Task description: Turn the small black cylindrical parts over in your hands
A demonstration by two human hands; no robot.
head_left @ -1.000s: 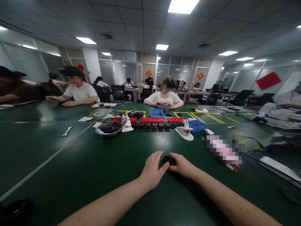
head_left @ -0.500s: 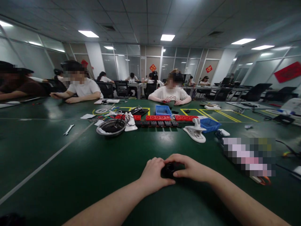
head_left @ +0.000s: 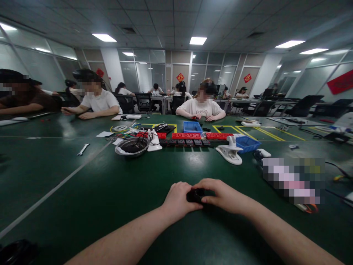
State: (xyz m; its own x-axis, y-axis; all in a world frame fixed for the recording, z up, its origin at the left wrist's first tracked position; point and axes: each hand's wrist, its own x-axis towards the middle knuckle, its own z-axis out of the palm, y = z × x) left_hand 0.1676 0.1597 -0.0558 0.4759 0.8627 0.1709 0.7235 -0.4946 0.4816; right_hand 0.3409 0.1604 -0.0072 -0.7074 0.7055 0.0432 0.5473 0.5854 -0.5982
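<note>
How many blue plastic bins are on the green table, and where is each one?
2. One blue bin sits beyond the red strips, in front of the person opposite. The other blue bin is right of the white clamp. More may be hidden farther back.

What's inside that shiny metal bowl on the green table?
The metal bowl holds something dark, with thin black wires looping over its rim toward the white stand beside it. Its near wall hides the bottom, so I cannot tell what the dark things are.
</note>
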